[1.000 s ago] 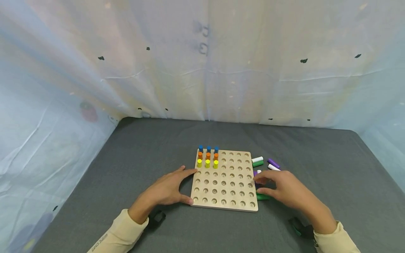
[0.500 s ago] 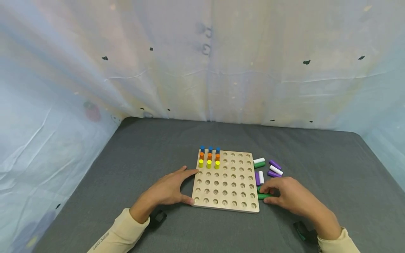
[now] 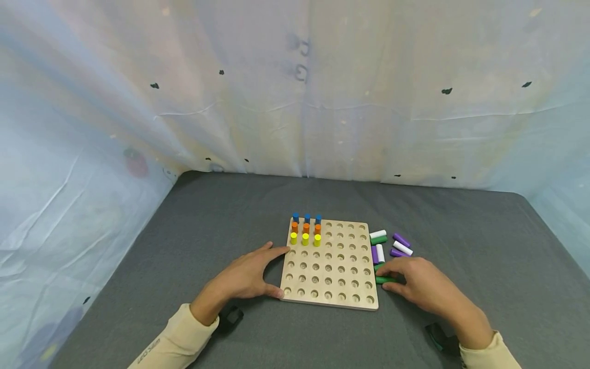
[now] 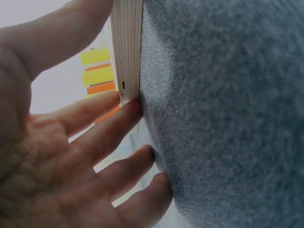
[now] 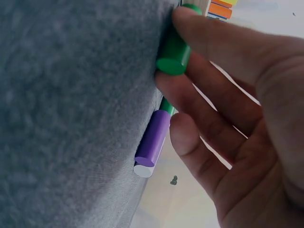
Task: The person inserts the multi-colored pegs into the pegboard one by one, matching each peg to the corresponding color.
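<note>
Head view: left hand (image 3: 244, 274) at the board (image 3: 334, 279), right hand (image 3: 417, 282) on a green peg (image 3: 384, 280)

We see the square board lying flat on the grey worktop (image 3: 230, 205), its holes set in seven rows of seven. Upright in its far left corner stand three blue pegs (image 3: 307, 218) along the far row, three orange pegs (image 3: 306, 228) in the second and three yellow pegs (image 3: 305, 239) in the third.

The left hand grasps nothing: its fingers are loosely extended, with thumb and index fingertip touching the board's left edge. From the left wrist we see all four fingers spread slightly apart.

The right hand pinches the green peg between thumb and fingers, just beside the board's right edge; we cannot tell whether this peg rests on the worktop or is slightly raised. A second green peg (image 3: 379, 267) lies just beyond it, partly hidden by the fingers.

Farther along the same edge we note a purple peg (image 3: 375, 254) and a white peg (image 3: 380, 253) side by side, then another white peg (image 3: 378, 234) next to a third green peg (image 3: 379, 240). Right of these we count two more purple pegs (image 3: 401, 240) with a third white peg (image 3: 403, 248) between them. Behind the worktop hangs a pale sheet (image 3: 341, 128) with dark patches.
</note>
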Tool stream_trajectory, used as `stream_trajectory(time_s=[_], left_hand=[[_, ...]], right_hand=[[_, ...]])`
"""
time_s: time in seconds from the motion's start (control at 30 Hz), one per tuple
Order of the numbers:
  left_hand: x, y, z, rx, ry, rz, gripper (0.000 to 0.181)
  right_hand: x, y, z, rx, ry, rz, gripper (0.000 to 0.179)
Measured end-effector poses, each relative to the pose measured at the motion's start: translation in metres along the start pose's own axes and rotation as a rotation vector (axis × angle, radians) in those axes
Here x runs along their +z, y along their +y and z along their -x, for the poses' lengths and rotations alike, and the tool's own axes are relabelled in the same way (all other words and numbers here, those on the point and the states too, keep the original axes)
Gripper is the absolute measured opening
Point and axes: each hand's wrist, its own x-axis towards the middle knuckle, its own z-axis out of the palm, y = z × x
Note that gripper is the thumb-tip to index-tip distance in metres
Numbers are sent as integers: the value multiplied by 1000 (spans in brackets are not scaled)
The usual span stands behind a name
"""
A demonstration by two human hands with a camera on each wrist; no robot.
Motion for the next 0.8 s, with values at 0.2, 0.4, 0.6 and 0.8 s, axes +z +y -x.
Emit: stream_trajectory(time_s=[0.2, 0.4, 0.6, 0.8], left_hand=[[0, -1, 0, 4, 2, 7, 94], [0, -1, 1, 5, -2, 12, 94], [1, -2, 0, 9, -1, 14, 94], [1, -1, 0, 2, -5, 14, 94]], right_hand=[[0, 3, 2, -33, 63, -33, 26], [-1, 5, 5, -60, 185, -19, 37], [-5, 9, 6, 23, 233, -14, 33], [-8, 13, 5, 153, 194, -66, 27]])
